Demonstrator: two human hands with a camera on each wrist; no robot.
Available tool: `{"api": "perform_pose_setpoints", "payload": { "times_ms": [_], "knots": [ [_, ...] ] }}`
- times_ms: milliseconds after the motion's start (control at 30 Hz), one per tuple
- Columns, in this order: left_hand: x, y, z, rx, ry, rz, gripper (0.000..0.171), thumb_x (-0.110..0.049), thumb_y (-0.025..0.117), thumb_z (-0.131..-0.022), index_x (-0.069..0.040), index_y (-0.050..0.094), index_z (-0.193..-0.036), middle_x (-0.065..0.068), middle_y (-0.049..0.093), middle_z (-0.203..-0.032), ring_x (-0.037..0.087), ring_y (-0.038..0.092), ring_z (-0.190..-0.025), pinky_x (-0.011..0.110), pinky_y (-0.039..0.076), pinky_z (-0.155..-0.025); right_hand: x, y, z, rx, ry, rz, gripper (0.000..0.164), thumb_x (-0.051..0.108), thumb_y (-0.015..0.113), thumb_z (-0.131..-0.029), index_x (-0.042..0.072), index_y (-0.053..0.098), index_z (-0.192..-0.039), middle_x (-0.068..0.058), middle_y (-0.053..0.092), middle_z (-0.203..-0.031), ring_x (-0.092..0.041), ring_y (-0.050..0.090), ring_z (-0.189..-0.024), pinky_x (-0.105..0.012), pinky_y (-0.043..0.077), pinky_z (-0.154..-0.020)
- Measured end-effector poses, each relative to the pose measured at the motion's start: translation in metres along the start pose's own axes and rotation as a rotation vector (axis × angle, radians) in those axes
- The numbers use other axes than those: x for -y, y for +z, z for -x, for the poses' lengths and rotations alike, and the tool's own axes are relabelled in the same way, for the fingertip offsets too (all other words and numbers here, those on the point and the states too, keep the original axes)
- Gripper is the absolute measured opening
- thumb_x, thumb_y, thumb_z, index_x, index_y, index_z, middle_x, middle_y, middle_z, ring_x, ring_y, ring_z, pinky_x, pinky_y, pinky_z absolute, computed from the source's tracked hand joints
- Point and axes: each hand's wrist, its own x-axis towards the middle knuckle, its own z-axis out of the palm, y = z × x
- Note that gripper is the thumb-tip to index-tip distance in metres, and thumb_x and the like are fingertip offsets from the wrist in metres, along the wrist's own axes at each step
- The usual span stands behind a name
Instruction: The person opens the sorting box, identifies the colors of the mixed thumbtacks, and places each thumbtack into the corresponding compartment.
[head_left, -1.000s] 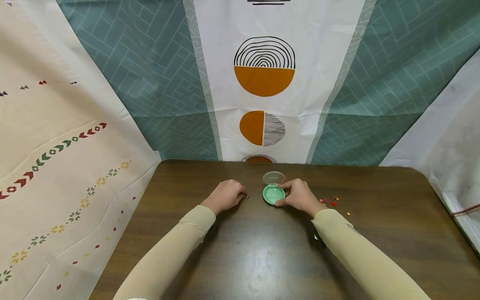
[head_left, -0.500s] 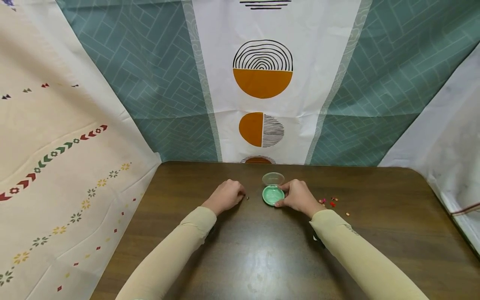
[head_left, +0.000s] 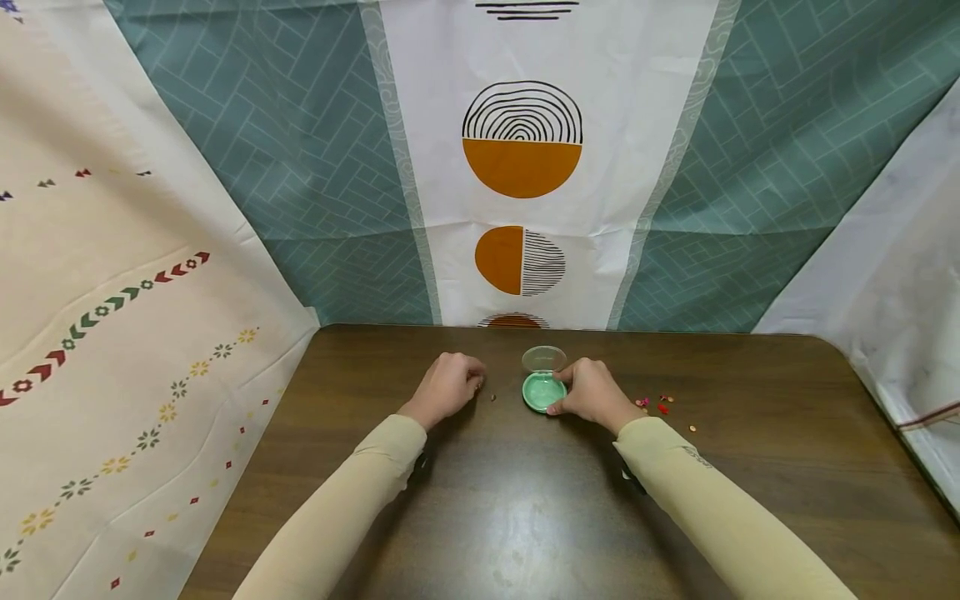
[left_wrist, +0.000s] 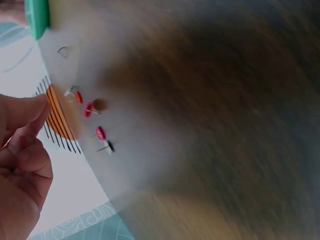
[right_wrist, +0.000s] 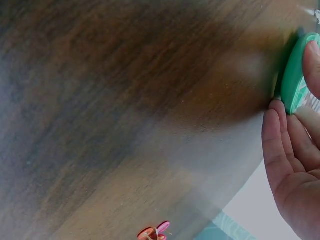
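My right hand (head_left: 592, 392) holds a round green case (head_left: 542, 392) by its right side, thumb in front and fingertips at the back. Its hinged clear lid (head_left: 544, 359) stands raised. In the right wrist view, fingers lie against the green edge (right_wrist: 294, 80). My left hand (head_left: 447, 385) is left of the case with fingers loosely curled; nothing shows between them. A small tack (head_left: 492, 397) lies between that hand and the case. The left wrist view shows several thumbtacks beside the fingers, including a pink one (left_wrist: 88, 110) and a black one (left_wrist: 110, 146); from above, the hand hides these.
Right of my right hand lie more thumbtacks, among them a red one (head_left: 663, 409), a pink one (head_left: 642, 402) and a yellowish one (head_left: 692, 428). The dark wooden table (head_left: 480, 517) ends at a patterned cloth backdrop (head_left: 525, 275).
My left hand has drawn back from the small tack, slightly left and away from me; the tack stays on the table. My right hand keeps its hold on the case.
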Motion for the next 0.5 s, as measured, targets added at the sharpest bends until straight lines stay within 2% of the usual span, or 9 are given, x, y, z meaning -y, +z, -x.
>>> {"api": "perform_pose_setpoints", "payload": {
  "times_ms": [133,267,400,500],
  "knots": [
    [-0.0034,-0.0027,-0.0025,-0.062,-0.080,0.154,0.016,-0.014,0.064,-0.088,-0.012,0.071,-0.102,-0.009,0.065,-0.089,-0.003,0.056,-0.071,0.019,0.045,-0.064,-0.0005,-0.0004,0.0004,-0.001,0.003,0.003,0.068,0.036,0.087,-0.057,0.007,0.066,-0.114,0.001,0.063,-0.111,-0.022,0.052,-0.111,-0.038,0.041,-0.090],
    [-0.0059,-0.0017,-0.0040,-0.119,-0.135,0.274,0.014,-0.014,0.065,-0.087,-0.011,0.071,-0.100,-0.009,0.065,-0.087,-0.001,0.056,-0.066,0.020,0.046,-0.060,0.0007,-0.0006,0.0014,0.003,0.011,-0.001,0.067,0.036,0.087,-0.057,0.007,0.066,-0.114,0.000,0.063,-0.111,-0.022,0.051,-0.112,-0.038,0.041,-0.090],
    [-0.0076,0.0014,-0.0066,-0.158,-0.151,0.349,0.010,-0.015,0.066,-0.087,-0.011,0.070,-0.095,-0.008,0.065,-0.082,0.003,0.056,-0.061,0.022,0.046,-0.056,0.0025,-0.0010,0.0014,0.005,0.015,-0.008,0.067,0.035,0.087,-0.057,0.006,0.066,-0.113,-0.001,0.063,-0.110,-0.022,0.052,-0.111,-0.038,0.041,-0.090],
    [-0.0097,0.0035,-0.0092,-0.173,-0.148,0.355,0.006,-0.017,0.066,-0.087,-0.014,0.069,-0.090,-0.010,0.063,-0.079,0.004,0.055,-0.062,0.023,0.046,-0.057,0.0027,-0.0008,0.0008,0.005,0.018,-0.010,0.067,0.035,0.087,-0.057,0.006,0.066,-0.113,0.000,0.063,-0.110,-0.022,0.052,-0.110,-0.037,0.041,-0.089]
  ]
}}
